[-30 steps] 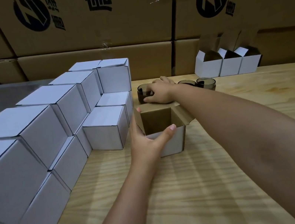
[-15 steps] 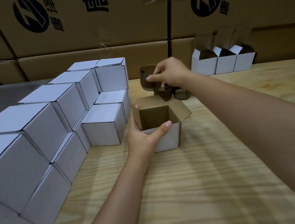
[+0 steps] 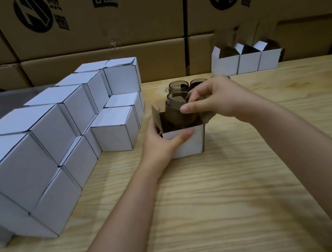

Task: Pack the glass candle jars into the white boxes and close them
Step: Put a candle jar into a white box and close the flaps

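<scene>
The left hand (image 3: pixel 161 143) wraps the near-left corner of the small open white cardboard box (image 3: pixel 190 146), thumb across its front wall, probably to steady it on the pale wooden surface (image 3: pixel 216 194). The right hand (image 3: pixel 222 98), reaching in from the right with wrist bent, pinches the rim of the smoky brown glass candle jar (image 3: pixel 175 114), upright and partly sunk inside that box.

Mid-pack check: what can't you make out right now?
- Base of the smoky glass candle jar: head view, hidden by the walls of the open white cardboard box; cannot tell if seated.
- Most of the loose glass jar farthest right: head view, covered by the right hand.
- Insides of the three open white boxes at the back: head view, dark and small.
</scene>
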{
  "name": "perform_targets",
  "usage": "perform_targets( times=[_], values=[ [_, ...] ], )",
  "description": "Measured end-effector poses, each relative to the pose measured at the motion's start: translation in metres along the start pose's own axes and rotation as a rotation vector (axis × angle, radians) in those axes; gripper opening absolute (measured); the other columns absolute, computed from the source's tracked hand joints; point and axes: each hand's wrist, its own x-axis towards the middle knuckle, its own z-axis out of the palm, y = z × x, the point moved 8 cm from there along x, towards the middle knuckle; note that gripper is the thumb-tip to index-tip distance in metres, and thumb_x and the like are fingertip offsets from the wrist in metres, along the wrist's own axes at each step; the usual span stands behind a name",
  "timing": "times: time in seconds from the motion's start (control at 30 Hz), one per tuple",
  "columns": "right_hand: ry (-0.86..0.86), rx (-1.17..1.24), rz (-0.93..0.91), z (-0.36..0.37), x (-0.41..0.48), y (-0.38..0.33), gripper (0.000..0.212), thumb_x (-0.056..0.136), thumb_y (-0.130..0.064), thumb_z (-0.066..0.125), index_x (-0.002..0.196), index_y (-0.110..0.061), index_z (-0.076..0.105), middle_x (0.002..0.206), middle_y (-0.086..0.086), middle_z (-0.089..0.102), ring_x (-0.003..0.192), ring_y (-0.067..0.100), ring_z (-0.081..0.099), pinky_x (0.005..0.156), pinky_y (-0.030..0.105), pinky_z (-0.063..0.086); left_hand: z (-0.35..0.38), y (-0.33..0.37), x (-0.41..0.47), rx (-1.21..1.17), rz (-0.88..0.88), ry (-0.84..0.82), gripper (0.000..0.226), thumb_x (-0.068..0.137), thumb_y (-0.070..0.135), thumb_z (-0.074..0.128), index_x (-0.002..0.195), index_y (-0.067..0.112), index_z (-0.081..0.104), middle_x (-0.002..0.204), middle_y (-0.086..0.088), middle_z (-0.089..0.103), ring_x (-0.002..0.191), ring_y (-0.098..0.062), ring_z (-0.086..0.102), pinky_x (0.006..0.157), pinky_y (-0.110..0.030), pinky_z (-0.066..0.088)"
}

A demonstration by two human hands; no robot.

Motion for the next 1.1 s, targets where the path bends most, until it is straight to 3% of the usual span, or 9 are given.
perform_targets(
  times=[0.13, 0.3, 0.47, 0.6, 0.73, 0.83, 0.93, 1.03, 1.1],
  values=[
    [0.017, -0.137, 0.007, 0.010, 0.002, 0.012, 0.024, 0.063, -0.045, 0.082, 0.065, -0.024, 0.072, 0.080, -0.006, 0.070, 0.088, 0.007, 0.061, 0.074, 0.030, 0.051, 0.005, 0.001, 0.001, 0.009, 0.043, -0.069, 0.097, 0.051, 0.039, 0.088, 0.136, 0.030, 0.043, 0.121, 0.012, 0.063, 0.112, -0.004, 0.059, 0.089, -0.021, 0.051],
    [-0.051, -0.413, -0.060, 0.024, 0.003, 0.011, 0.031, 0.073, -0.060, 0.066, 0.064, -0.030, 0.066, 0.084, -0.004, 0.068, 0.088, 0.011, 0.058, 0.078, 0.034, 0.048, 0.004, -0.001, 0.002, 0.007, 0.035, -0.072, 0.090, 0.056, 0.034, 0.089, 0.128, 0.052, 0.038, 0.115, 0.029, 0.060, 0.109, 0.012, 0.053, 0.082, -0.003, 0.044],
    [-0.113, -0.669, -0.117, 0.032, 0.007, 0.017, 0.045, 0.087, -0.063, 0.042, 0.080, -0.029, 0.071, 0.110, -0.009, 0.064, 0.124, 0.009, 0.036, 0.111, 0.045, 0.018, 0.005, -0.001, 0.003, -0.012, 0.047, -0.078, 0.093, 0.058, 0.032, 0.087, 0.135, 0.043, 0.038, 0.123, 0.015, 0.061, 0.117, -0.002, 0.054, 0.097, -0.026, 0.047],
    [-0.116, -0.732, -0.153, 0.038, 0.005, 0.020, 0.061, 0.086, -0.067, 0.030, 0.091, -0.026, 0.074, 0.110, -0.011, 0.065, 0.124, 0.009, 0.035, 0.105, 0.041, 0.022, 0.005, 0.000, 0.002, -0.019, 0.039, -0.066, 0.081, 0.058, 0.029, 0.086, 0.120, 0.055, 0.042, 0.111, 0.025, 0.063, 0.106, 0.010, 0.056, 0.081, -0.008, 0.047],
    [0.326, -0.142, -0.320, 0.012, -0.006, 0.011, 0.034, 0.091, -0.045, 0.045, 0.095, -0.021, 0.069, 0.103, -0.008, 0.061, 0.102, 0.006, 0.053, 0.089, 0.029, 0.045, 0.006, 0.003, -0.001, -0.044, 0.038, -0.064, 0.093, 0.055, 0.029, 0.090, 0.130, 0.045, 0.038, 0.125, 0.013, 0.059, 0.117, -0.004, 0.055, 0.093, -0.021, 0.048],
    [0.612, 0.581, -0.122, 0.002, -0.016, 0.056, 0.022, 0.096, -0.024, 0.043, 0.108, -0.023, 0.063, 0.117, -0.004, 0.059, 0.112, 0.015, 0.056, 0.092, 0.031, 0.049, 0.006, 0.008, -0.003, -0.108, 0.046, -0.091, 0.077, 0.061, 0.029, 0.085, 0.124, 0.046, 0.045, 0.120, 0.013, 0.063, 0.110, -0.004, 0.061, 0.085, -0.022, 0.052],
    [0.489, 1.013, 0.123, 0.029, -0.012, 0.085, 0.023, 0.093, -0.021, 0.051, 0.112, -0.029, 0.061, 0.116, -0.005, 0.065, 0.108, 0.016, 0.061, 0.083, 0.029, 0.054, 0.008, 0.012, -0.005, -0.293, -0.007, -0.114, 0.034, 0.081, 0.047, 0.062, 0.115, 0.043, 0.059, 0.112, 0.016, 0.069, 0.107, -0.004, 0.063, 0.079, -0.018, 0.051],
    [0.341, 1.021, 0.121, 0.046, -0.005, 0.080, 0.029, 0.094, -0.032, 0.050, 0.122, -0.033, 0.056, 0.120, -0.009, 0.062, 0.115, 0.012, 0.056, 0.086, 0.028, 0.052, 0.006, 0.003, -0.002, -0.380, -0.113, -0.043, 0.051, 0.095, 0.063, 0.020, 0.124, 0.041, 0.056, 0.118, 0.013, 0.067, 0.113, -0.006, 0.060, 0.079, -0.017, 0.051],
    [0.268, 0.928, 0.100, 0.055, -0.003, 0.075, 0.043, 0.096, -0.039, 0.046, 0.138, -0.030, 0.043, 0.127, -0.014, 0.055, 0.119, 0.006, 0.051, 0.086, 0.022, 0.050, 0.004, -0.001, 0.000, -0.371, -0.136, -0.001, 0.054, 0.099, 0.056, 0.015, 0.134, 0.033, 0.050, 0.124, 0.008, 0.063, 0.116, -0.008, 0.058, 0.083, -0.019, 0.051]
  ],
)
